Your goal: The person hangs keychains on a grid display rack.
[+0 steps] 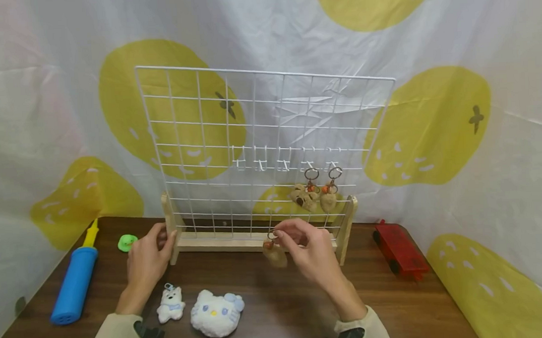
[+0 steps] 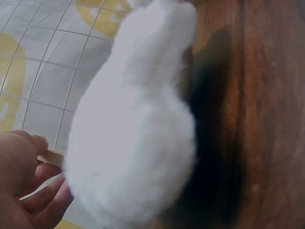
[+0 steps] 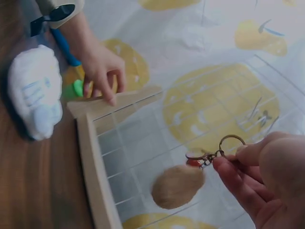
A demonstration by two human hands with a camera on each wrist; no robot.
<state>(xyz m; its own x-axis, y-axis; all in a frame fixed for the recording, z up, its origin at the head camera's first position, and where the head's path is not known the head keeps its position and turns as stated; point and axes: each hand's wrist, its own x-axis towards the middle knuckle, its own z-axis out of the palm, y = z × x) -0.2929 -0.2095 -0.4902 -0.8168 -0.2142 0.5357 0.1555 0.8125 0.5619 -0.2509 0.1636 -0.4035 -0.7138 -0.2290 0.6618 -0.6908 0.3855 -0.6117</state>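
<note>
A white wire grid rack [image 1: 254, 72] stands in a wooden stand [image 1: 219, 241]. My left hand [image 1: 148, 257] holds the stand's left upright [image 1: 167, 209] between thumb and fingers. In front of the grid's lower part, my right hand [image 1: 312, 248] pinches a brown plush keychain [image 3: 178, 187] by its metal ring [image 3: 232, 138]; the plush dangles below. Two similar plush keychains, one with a koala-like face [image 1: 304, 199] and one rounder [image 1: 329, 202], hang from hooks at the grid's right. Several white hooks [image 1: 260, 164] run in a row to their left.
Nearest me lie a small white bear keychain [image 1: 170, 305] and a white plush cat head [image 1: 216, 314]. A blue hand pump [image 1: 75, 283] and a green duck [image 1: 127, 243] are at the left. Toward the right edge sits a red toy vehicle [image 1: 401, 249]. Patterned cloth [image 1: 481, 200] surrounds the table.
</note>
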